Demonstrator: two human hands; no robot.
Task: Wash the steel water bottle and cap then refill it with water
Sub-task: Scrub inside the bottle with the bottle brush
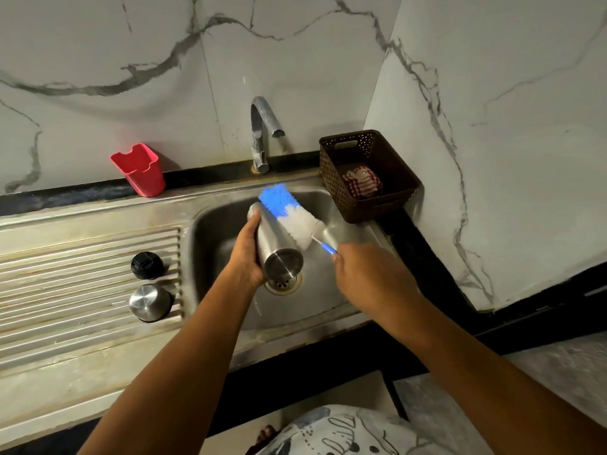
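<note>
My steel sink unit [98, 215] and what it carries
On the ribbed drainboard [82, 274] to my left stand 2 lids, a black cap [146, 265] with a steel cap [150, 302] just nearer me. 1 red holder [141, 170] stands on the back ledge, and 1 brown basket [335, 182] at the far right corner.

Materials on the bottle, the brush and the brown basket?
The bottle looks like brushed stainless steel: satin grey, with soft highlights on body and base. The brush probably has synthetic bristles, blue and white with a fuzzy outline; its thin blue handle is likely plastic. The brown basket is likely moulded plastic: matte, with regular perforated walls and a cut-out handle slot.
</note>
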